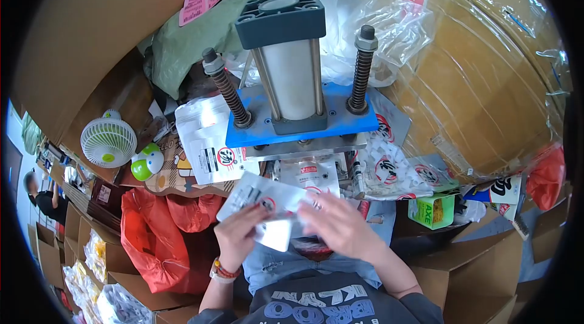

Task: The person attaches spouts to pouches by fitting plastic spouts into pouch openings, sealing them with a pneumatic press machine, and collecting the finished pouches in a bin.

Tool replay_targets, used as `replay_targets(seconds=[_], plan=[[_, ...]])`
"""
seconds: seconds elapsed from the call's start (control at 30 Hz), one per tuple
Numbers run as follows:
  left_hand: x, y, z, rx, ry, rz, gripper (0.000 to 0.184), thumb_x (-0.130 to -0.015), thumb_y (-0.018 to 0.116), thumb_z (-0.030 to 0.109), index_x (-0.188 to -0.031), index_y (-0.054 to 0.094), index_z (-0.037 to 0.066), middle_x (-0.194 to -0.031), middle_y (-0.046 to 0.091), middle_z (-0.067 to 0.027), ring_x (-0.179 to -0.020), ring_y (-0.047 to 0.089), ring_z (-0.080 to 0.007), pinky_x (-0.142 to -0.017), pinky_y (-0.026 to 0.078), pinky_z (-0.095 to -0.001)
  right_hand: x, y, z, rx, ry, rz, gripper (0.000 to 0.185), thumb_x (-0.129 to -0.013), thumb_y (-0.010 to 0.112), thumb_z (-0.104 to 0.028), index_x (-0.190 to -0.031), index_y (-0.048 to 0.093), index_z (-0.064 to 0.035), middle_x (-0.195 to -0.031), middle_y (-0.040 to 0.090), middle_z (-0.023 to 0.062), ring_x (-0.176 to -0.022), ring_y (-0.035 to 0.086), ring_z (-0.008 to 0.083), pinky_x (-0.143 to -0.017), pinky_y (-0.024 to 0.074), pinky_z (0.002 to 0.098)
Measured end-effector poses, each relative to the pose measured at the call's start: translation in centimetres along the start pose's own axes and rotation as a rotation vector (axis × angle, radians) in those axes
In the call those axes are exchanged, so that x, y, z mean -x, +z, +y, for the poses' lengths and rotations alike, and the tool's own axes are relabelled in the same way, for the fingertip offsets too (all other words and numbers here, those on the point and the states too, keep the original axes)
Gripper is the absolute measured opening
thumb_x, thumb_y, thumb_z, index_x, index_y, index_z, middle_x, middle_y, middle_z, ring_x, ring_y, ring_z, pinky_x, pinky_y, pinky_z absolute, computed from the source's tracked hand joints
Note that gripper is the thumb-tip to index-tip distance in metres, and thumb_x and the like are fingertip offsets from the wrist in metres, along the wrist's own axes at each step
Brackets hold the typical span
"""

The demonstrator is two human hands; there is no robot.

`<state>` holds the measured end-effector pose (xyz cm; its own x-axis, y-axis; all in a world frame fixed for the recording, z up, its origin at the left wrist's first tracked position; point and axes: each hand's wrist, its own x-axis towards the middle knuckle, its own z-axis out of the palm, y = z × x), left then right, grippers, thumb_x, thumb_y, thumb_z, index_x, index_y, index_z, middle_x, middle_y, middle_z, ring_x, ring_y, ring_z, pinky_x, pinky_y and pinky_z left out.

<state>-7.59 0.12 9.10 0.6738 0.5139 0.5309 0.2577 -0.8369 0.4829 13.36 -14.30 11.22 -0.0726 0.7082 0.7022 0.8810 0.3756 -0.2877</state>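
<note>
My left hand (238, 234) grips a silver printed pouch (247, 195) by its lower edge, in front of my lap. A bright, blank silver flap hangs below the fingers; I cannot tell whether it is a second pouch. At the pouch's right end is my right hand (336, 225), its fingers smeared by motion, so their hold does not show. Just beyond both hands stands a pneumatic press (294, 78) with a blue plate (261, 134) and two spring posts. Another silver pouch (309, 172) lies under the press.
White pouches (207, 141) lie left of the press, beside a small fan (109, 141). Right of it are printed pouches (389, 167) with pale scraps, and a green box (432, 211). Red bags (155, 242) hang at left. Large cartons (468, 81) close in the right. A person (45, 202) stands far left.
</note>
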Motion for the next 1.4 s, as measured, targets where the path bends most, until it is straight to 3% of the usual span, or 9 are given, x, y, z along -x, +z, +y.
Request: replay_targets(seconds=[0.17, 0.33, 0.53, 0.67, 0.87, 1.0, 1.1, 1.2, 1.4], plan=[[-0.7, -2.8, 3.0, 0.323, 0.177, -0.288, 0.032, -0.077, 0.068, -0.003, -0.106, 0.075, 0.007, -0.101, 0.075, -0.0095, -0.088, 0.074, -0.0241, -0.072, 0.060, -0.0302, -0.4, -4.0, -3.0, -0.249, -0.006, -0.034, 0.042, -0.079, 0.078, -0.019, -0.115, 0.066, 0.0005, -0.120, 0.068, 0.0146, -0.115, 0.064, 0.0319, -0.097, 0.0495, 0.0458], [1.2, 6.5, -1.3, 0.599, -0.491, -0.524, 0.015, -0.093, 0.071, 0.017, -0.097, 0.076, 0.004, -0.081, 0.075, -0.0048, -0.072, 0.069, -0.0089, -0.065, 0.053, -0.0252, 1.6, -1.4, 1.1, -0.093, 0.383, 0.002, 0.060, -0.085, 0.073, -0.020, -0.136, 0.049, 0.0009, -0.137, 0.053, 0.0204, -0.125, 0.050, 0.0384, -0.104, 0.0414, 0.0450], [-3.9, 10.2, -2.1, 1.363, -0.861, -0.280, 0.025, -0.092, 0.067, 0.005, -0.115, 0.065, -0.005, -0.106, 0.071, -0.0119, -0.091, 0.071, -0.0180, -0.081, 0.059, -0.0333, 3.4, -5.6, 3.3, 0.242, 0.577, 0.318, 0.031, -0.093, 0.064, -0.016, -0.120, 0.061, -0.0004, -0.116, 0.063, 0.0188, -0.106, 0.059, 0.0378, -0.097, 0.0422, 0.0452], [-3.8, 12.5, -3.1, 1.440, -0.922, -0.199, 0.024, -0.091, 0.069, 0.006, -0.113, 0.065, -0.004, -0.106, 0.071, -0.0111, -0.090, 0.071, -0.0193, -0.081, 0.059, -0.0345, 9.2, 0.2, 9.0, 0.593, 0.711, 0.002, 0.028, -0.098, 0.056, -0.025, -0.113, 0.064, -0.0018, -0.106, 0.063, 0.0181, -0.101, 0.058, 0.0374, -0.091, 0.0437, 0.0489], [-4.9, 8.3, -6.4, 0.880, -0.529, -0.206, 0.060, -0.090, 0.075, 0.027, -0.134, 0.051, -0.006, -0.116, 0.066, -0.0083, -0.100, 0.064, -0.0143, -0.086, 0.052, -0.0276, 10.3, -1.9, 7.3, 0.167, 0.770, -0.163, 0.029, -0.097, 0.059, -0.023, -0.117, 0.062, -0.0026, -0.113, 0.060, 0.0176, -0.104, 0.056, 0.0375, -0.088, 0.0455, 0.0455], [-2.7, 6.3, -15.5, -0.607, -0.246, -0.095, 0.122, -0.064, 0.082, 0.060, -0.156, 0.022, 0.007, -0.163, 0.022, -0.0148, -0.152, 0.013, -0.0339, -0.109, 0.012, -0.0740, 10.7, -2.6, 7.7, -0.033, 0.756, -0.096, 0.030, -0.091, 0.067, -0.017, -0.117, 0.063, -0.0041, -0.109, 0.059, 0.0142, -0.103, 0.057, 0.0314, -0.090, 0.0453, 0.0409], [1.1, 5.1, -16.2, -0.568, -0.056, -0.212, 0.077, -0.077, 0.080, 0.031, -0.145, 0.048, 0.011, -0.147, 0.049, -0.0157, -0.137, 0.046, -0.0302, -0.109, 0.037, -0.0541, 10.6, -3.1, 7.7, -0.313, 0.951, 0.100, 0.032, -0.088, 0.069, -0.011, -0.118, 0.062, -0.0055, -0.109, 0.059, 0.0111, -0.110, 0.056, 0.0235, -0.093, 0.0442, 0.0373], [1.8, 3.8, -13.9, -0.127, -0.323, 0.003, 0.023, -0.079, 0.068, -0.002, -0.098, 0.077, 0.007, -0.092, 0.074, -0.0135, -0.084, 0.073, -0.0275, -0.070, 0.057, -0.0294, 8.1, -4.3, 5.0, -0.384, 0.792, 0.261, 0.035, -0.087, 0.069, -0.003, -0.120, 0.059, -0.0022, -0.102, 0.062, 0.0100, -0.095, 0.060, 0.0196, -0.085, 0.0473, 0.0327], [-0.2, 1.2, -2.3, -0.078, -0.062, 0.135, 0.038, -0.067, 0.060, -0.013, -0.096, 0.076, 0.005, -0.098, 0.075, -0.0106, -0.098, 0.072, -0.0270, -0.080, 0.058, -0.0343, 1.2, -3.0, 0.2, 0.061, 0.190, 0.171, 0.041, -0.074, 0.084, -0.016, -0.106, 0.063, -0.0023, -0.086, 0.061, 0.0067, -0.073, 0.057, 0.0205, -0.066, 0.0460, 0.0343]])
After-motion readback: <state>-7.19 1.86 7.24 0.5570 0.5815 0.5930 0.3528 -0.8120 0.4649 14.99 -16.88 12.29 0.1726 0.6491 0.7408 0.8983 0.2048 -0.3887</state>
